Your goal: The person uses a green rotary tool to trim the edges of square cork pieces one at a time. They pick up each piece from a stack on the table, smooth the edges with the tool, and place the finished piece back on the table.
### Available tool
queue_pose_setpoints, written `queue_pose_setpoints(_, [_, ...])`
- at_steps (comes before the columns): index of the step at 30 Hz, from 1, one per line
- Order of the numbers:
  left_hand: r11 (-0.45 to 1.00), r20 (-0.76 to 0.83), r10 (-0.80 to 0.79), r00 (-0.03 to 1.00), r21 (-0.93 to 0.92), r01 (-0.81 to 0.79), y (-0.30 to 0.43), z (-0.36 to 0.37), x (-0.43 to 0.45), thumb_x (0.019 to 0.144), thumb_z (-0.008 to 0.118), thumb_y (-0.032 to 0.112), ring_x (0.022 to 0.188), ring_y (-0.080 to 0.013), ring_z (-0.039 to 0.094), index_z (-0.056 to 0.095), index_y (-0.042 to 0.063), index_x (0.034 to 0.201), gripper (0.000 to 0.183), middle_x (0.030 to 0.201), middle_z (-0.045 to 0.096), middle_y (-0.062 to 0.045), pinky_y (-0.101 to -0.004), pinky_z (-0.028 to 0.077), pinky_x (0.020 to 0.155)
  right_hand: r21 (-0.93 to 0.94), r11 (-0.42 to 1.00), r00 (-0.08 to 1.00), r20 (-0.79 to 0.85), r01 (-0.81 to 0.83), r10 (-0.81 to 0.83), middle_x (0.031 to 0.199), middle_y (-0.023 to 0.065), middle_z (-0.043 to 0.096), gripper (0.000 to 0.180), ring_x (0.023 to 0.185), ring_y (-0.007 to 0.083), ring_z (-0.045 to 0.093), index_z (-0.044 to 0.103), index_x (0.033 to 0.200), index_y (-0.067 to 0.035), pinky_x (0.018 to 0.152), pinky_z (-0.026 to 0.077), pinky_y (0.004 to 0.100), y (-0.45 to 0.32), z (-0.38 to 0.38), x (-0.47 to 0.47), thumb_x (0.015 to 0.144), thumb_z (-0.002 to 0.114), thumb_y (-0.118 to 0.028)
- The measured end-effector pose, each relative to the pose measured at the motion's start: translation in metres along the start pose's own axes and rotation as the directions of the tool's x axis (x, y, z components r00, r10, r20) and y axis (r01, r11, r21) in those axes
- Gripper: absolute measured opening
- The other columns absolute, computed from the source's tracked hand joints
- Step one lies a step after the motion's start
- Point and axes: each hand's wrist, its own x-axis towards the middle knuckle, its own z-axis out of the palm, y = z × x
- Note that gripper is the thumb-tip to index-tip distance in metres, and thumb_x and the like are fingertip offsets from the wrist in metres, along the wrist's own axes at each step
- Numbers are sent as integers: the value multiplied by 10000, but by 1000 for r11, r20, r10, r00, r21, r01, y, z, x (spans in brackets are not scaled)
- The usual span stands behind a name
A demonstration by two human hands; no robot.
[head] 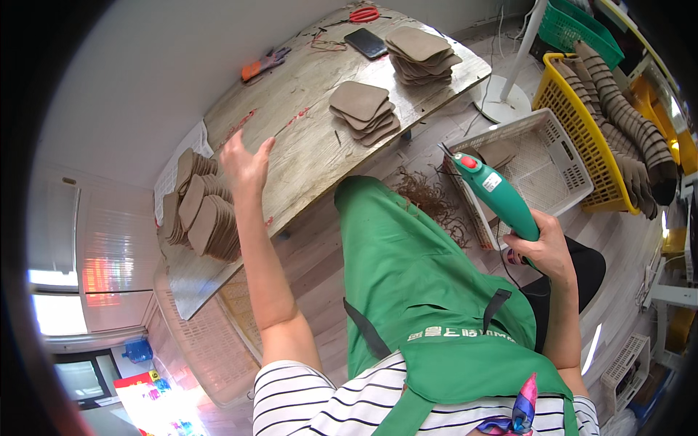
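Note:
My right hand (548, 248) grips a green electric hand cutter (496, 196), a corded tool with a red button and a short pointed blade end. The tool hangs in the air beside a white plastic crate (551, 163), its tip over the crate's near side. My left hand (244, 163) is raised over the table (294, 169), fingers and thumb apart, holding nothing. Close to that hand, several stacks of brown rounded pieces (210, 218) lean together at the table's left end. Another stack of brown pieces (361, 103) lies near the front edge, with a taller stack (420, 49) farther right.
On the table lie red-handled scissors (364, 14), a smartphone (366, 43) and an orange-grey glove (264, 64). Brown trimmings (428, 199) heap on the floor by the crate. A yellow basket (572, 136) holds long rows of brown pieces. A white pole base (501, 100) stands behind.

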Motion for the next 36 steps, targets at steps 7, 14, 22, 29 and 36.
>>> queue_pose_setpoints(7, [786,-82,-534,842,319,529,-131,-74,-34,831,690,667,1183,-438,612,628,-102,1250,877,1225,665,-284,-506,479,1017,25,999,999,8,-40,40,723,52,646,219,601,101,582,646,883,37,551,447,279,-4,8,0,739,747,-93])
queue_pose_setpoints(14, [769,-17,-617,787,202,607,-249,-67,-60,774,747,693,1087,-437,668,634,-137,1215,947,1156,679,-313,-547,529,946,-17,1000,999,42,12,-11,749,59,610,242,695,132,569,646,858,34,651,464,310,5,13,3,717,770,-118])
queue_pose_setpoints(22, [512,361,-659,659,-426,746,-207,-59,-82,777,860,504,979,-364,677,571,-128,1278,857,1221,627,-225,-497,615,650,-89,996,1000,28,15,-13,768,83,622,263,692,150,584,652,874,41,657,477,323,0,11,3,723,774,-136])
queue_pose_setpoints(29, [774,319,-508,800,-238,587,-130,-38,-57,783,834,431,1033,-315,676,554,-111,1303,802,1214,660,-224,-443,573,732,-59,998,1000,25,11,-10,761,79,620,263,699,157,589,644,861,40,657,478,320,6,11,1,718,777,-136])
queue_pose_setpoints(36, [927,388,111,915,-373,46,-112,23,43,688,881,244,1242,-258,612,506,-20,1444,884,1330,646,-211,-356,466,1051,-41,999,999,40,24,-22,751,72,626,240,690,155,591,654,839,32,650,479,314,0,14,1,721,782,-134])
